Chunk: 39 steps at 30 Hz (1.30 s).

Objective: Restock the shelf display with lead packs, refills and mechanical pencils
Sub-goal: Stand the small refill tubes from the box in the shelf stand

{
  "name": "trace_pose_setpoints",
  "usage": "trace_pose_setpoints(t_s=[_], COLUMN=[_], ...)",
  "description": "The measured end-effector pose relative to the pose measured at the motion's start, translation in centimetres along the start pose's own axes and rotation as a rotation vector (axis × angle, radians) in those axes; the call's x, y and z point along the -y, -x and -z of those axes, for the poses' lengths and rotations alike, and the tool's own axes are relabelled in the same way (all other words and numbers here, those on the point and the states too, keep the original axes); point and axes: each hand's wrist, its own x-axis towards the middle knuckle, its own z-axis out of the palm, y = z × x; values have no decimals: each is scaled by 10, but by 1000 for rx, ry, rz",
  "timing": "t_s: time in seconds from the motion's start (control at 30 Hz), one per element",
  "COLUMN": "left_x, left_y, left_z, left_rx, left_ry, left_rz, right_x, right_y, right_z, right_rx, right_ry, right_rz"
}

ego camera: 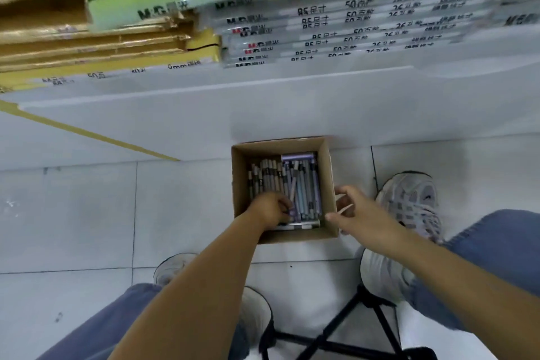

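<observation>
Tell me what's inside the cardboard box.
Mostly pencils packed side by side, a purple pack at the far end; the left hand covers some; the bottom is hidden.

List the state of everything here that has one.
box, open-topped, upright, partly filled
pencils, lying side by side in the box
left hand, inside the box, fingers curled round pencils
right hand, at the box's right wall, grip unclear
packs, stacked flat
stool, unfolded

Left hand (271, 210) curled, right hand (361, 215) spread.
</observation>
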Motion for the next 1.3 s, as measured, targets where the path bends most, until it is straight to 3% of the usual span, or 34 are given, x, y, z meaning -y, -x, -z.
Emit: trace_pose_setpoints(t_s=[0.3,0.5,0.83,1.1,1.3], left_x=[-3,-4,-3,-8,-27], left_y=[-7,-10,-16,-7,32], left_z=[-8,-10,-11,-11,17], left_rx=[72,236,281,196,-61], left_ry=[-26,-102,-92,-13,190], left_rz=[-184,-147,-118,-80,-225], right_x=[3,-3,-6,-4,0], right_y=[6,3,3,2,3], right_z=[0,2,2,2,2], right_rx=[10,37,40,42,38], right_ry=[-51,-93,-118,-100,-82], right_rz=[9,-3,6,8,-8])
